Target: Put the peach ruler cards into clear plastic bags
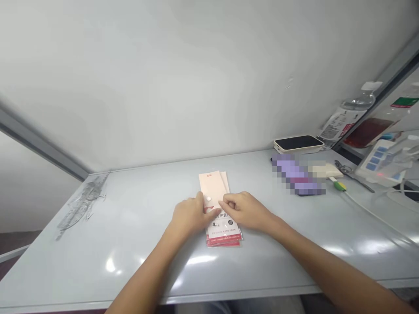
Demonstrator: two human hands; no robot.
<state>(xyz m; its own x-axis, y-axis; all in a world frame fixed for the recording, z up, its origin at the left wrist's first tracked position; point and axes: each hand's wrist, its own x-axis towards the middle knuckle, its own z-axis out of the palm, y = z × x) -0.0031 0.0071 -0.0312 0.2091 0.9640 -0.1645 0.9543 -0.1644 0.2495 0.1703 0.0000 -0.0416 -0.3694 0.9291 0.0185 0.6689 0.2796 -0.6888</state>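
Note:
A small pile of flat packets in clear plastic (224,231) lies on the table in front of me. The top one has a pale pink upper part and a white label with red bands and printed characters. My left hand (191,213) holds its left edge, thumb laid across the label and fingers along the side. From the right, my right hand (244,210) has its fingers curled, with thumb and fingertip pinched at the middle of the top packet. Another pale pink packet (224,179) shows behind it, slightly askew.
On the right of the grey table (147,187) are a phone (297,143), a blurred purple object (296,174), a white cable (366,211) with a green-yellow plug, and scissors-like metal tools (355,174). A water bottle (350,113) leans at the back. Clear plastic (83,203) lies left.

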